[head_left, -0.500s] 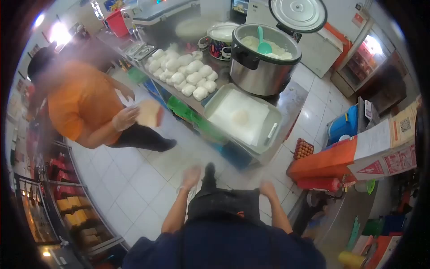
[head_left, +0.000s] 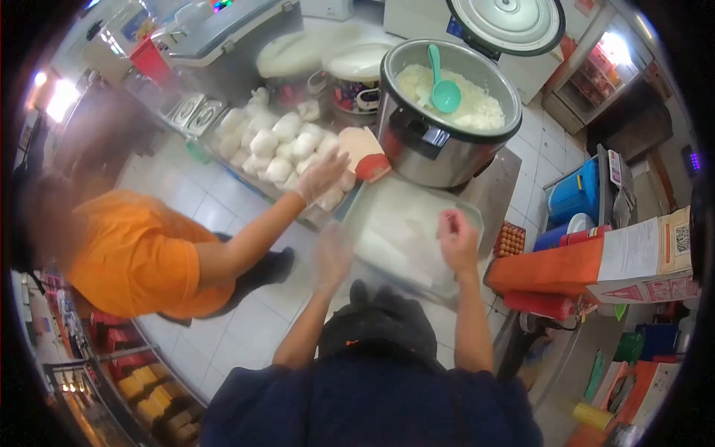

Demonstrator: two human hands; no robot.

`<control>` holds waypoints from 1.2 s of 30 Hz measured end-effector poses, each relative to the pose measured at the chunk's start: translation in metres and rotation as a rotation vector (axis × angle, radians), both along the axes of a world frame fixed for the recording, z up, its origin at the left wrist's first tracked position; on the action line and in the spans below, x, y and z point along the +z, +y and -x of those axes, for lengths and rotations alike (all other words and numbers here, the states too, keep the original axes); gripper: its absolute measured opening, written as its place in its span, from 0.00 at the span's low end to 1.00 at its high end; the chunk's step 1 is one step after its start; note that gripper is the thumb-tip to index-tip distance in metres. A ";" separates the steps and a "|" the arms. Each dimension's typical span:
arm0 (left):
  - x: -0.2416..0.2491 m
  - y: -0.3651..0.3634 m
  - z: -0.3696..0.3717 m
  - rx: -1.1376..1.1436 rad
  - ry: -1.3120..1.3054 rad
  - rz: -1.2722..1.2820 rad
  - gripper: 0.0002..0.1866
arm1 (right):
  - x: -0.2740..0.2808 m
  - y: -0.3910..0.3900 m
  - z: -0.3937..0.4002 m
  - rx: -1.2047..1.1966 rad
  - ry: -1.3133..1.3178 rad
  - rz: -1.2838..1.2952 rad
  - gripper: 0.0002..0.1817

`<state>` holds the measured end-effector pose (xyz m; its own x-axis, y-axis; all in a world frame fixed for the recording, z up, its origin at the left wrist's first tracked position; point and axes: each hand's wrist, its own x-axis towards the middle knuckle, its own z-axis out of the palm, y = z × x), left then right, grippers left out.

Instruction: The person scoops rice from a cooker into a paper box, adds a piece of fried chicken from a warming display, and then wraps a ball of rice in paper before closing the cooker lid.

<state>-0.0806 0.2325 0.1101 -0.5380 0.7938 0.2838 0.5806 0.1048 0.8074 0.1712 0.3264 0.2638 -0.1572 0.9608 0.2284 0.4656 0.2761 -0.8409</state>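
My left hand [head_left: 333, 252], blurred by motion, is at the near left edge of a shallow tray [head_left: 470, 214]; its fingers look stretched out and I see nothing in it. Over the tray's right side my right hand [head_left: 458, 238] has its fingers curled in, with nothing visible in them. A white sheet [head_left: 391, 227] lines the tray. Behind it stands a large steel rice cooker [head_left: 421, 153], lid raised, holding white rice [head_left: 480, 112] and a green ladle [head_left: 445, 95]. White wrapped bundles [head_left: 287, 127] are piled to the left.
A co-worker in an orange shirt [head_left: 141, 249] reaches in from the left. Their gloved hand [head_left: 320, 177] is beside a cream-and-red carton [head_left: 365, 153] between the bundles and the cooker. On the right are an egg tray [head_left: 510, 240] and a red extinguisher [head_left: 540, 304].
Both my hands have moved forward to the tray, and my right hand has risen over it. The co-worker has stepped closer and brought the carton from their side to the counter.
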 end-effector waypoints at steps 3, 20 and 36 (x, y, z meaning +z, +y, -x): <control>0.030 0.049 -0.007 -0.056 0.173 -0.089 0.26 | 0.070 0.070 -0.008 -0.056 0.010 -0.215 0.08; 0.042 0.224 -0.058 0.344 -0.018 0.090 0.50 | 0.082 0.430 0.072 0.850 -1.538 -1.128 0.14; 0.048 0.169 -0.015 0.335 -0.268 -0.370 0.42 | 0.113 0.388 0.000 0.338 -1.632 -0.477 0.07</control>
<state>-0.0651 0.4015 0.1583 -0.8351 0.4407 0.3293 0.3339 -0.0696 0.9400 0.1714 0.7148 0.3766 -0.6603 0.7402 -0.1273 0.5580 0.5969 0.5766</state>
